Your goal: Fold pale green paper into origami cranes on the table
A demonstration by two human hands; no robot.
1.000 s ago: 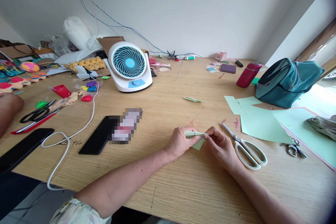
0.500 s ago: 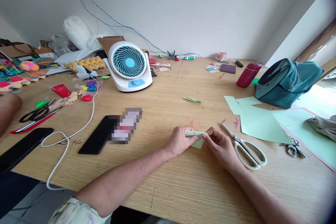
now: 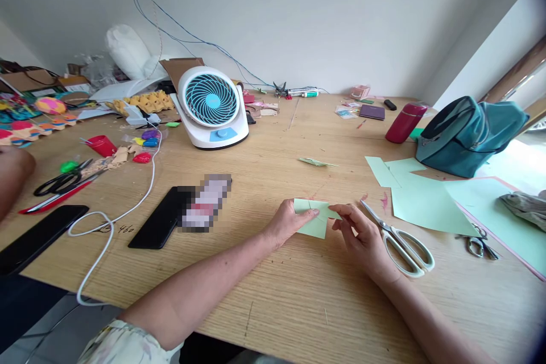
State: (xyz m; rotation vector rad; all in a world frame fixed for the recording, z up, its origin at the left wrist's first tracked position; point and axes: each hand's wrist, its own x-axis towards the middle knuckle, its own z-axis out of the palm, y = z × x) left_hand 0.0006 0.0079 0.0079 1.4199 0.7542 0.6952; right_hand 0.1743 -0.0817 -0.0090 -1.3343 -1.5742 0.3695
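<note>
My left hand (image 3: 285,223) grips a small pale green piece of paper (image 3: 313,227) by its left side, thumb across its face. Creases or lines run over the upper part of this paper. At its right edge is my right hand (image 3: 360,233), fingers apart; the index fingertip lies at the upper right corner, and I cannot tell whether it presses on it. Just right of that hand, a pair of scissors (image 3: 401,244) with pale handles lies on the table, blades pointing up and left. Farther forward rests a small folded green paper (image 3: 315,162).
Larger green sheets (image 3: 430,207), keys (image 3: 476,245), a teal bag (image 3: 456,139) and a red bottle (image 3: 405,123) occupy the right. Leftward are a fan (image 3: 213,105), phones (image 3: 157,222), a white cable (image 3: 111,233) and black-handled scissors (image 3: 60,183). Another person's arm (image 3: 15,179) shows far left.
The small green paper has turned from tilted and partly folded over to lying flatter, showing more of its face. My right fingers have loosened from their pinch on it.
</note>
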